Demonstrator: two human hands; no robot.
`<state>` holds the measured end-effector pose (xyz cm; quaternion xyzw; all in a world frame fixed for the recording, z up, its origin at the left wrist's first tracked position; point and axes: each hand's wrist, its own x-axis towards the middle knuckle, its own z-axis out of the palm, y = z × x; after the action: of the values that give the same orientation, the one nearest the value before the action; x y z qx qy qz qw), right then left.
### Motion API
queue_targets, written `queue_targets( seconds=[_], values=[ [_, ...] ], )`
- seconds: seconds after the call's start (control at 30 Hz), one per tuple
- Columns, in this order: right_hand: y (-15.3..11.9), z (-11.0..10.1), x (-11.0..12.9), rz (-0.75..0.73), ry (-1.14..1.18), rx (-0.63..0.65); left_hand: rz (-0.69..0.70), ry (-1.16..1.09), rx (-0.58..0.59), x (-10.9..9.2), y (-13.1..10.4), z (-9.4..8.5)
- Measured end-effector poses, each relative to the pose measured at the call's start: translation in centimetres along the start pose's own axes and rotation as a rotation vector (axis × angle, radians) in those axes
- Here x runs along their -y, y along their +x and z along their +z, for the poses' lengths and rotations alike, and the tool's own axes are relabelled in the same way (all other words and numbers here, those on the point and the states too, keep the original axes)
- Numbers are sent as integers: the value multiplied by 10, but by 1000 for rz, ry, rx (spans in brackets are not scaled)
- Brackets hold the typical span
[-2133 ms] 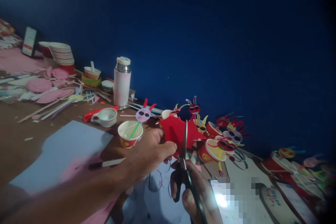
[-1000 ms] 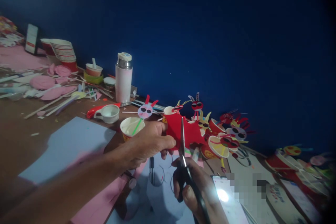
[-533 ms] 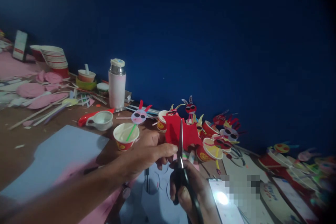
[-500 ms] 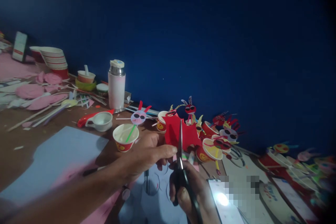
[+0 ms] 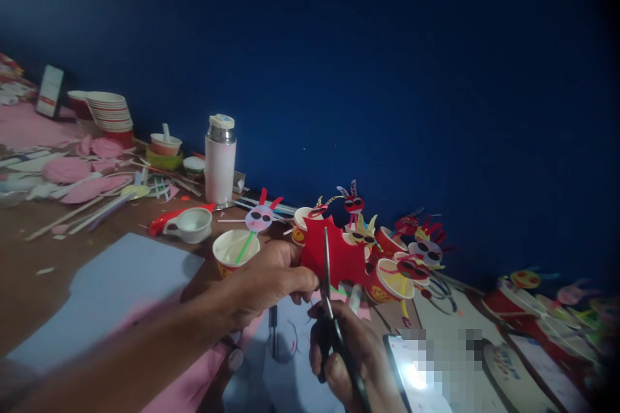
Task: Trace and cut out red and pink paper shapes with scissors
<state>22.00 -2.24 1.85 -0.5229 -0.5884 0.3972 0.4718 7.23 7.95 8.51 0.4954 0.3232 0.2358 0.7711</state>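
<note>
A piece of red paper point(image 5: 317, 251) with a jagged edge is pinched at its lower left by my left hand point(image 5: 271, 281). My right hand point(image 5: 356, 352) is closed round the handles of black-handled scissors point(image 5: 327, 264). The blades point up and lie in front of the red paper. Just left of the paper stands a paper cup point(image 5: 227, 268) with a green straw that bears a pink rabbit-like face point(image 5: 259, 218). Right of the paper are several cups with similar red and yellow faces.
A white thermos point(image 5: 220, 164) stands by the blue wall. White cup point(image 5: 194, 226), stacked paper cups point(image 5: 109, 116) and paper scraps lie leftward. Blue-grey paper point(image 5: 111, 297) is at front left; a lit phone point(image 5: 411, 374) is at front right. More decorated cups point(image 5: 518, 303) stand far right.
The scissors and my right hand have shifted slightly left relative to the red paper, and the paper's right side has turned a little. The whole view has moved slightly.
</note>
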Motion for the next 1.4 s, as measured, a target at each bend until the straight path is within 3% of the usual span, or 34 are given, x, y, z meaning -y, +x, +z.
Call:
queue_targets(
  seconds=[0.3, 0.5, 0.7, 1.07, 1.4],
  values=[
    [0, 2, -1, -18, 43, 19, 70, 0, 68, 3, 2, -4],
    [7, -2, 3, -35, -57, 54, 122, -19, 97, 4, 3, -2],
    [8, -8, 12, -48, -78, 94, 146, -58, 98, 8, 5, -1],
    [5, -5, -2, -72, -80, 37, 147, -15, 65, 9, 3, 2],
    [4, 5, -2, 1, 87, 27, 146, -51, 33, 9, 4, 2]
  ],
)
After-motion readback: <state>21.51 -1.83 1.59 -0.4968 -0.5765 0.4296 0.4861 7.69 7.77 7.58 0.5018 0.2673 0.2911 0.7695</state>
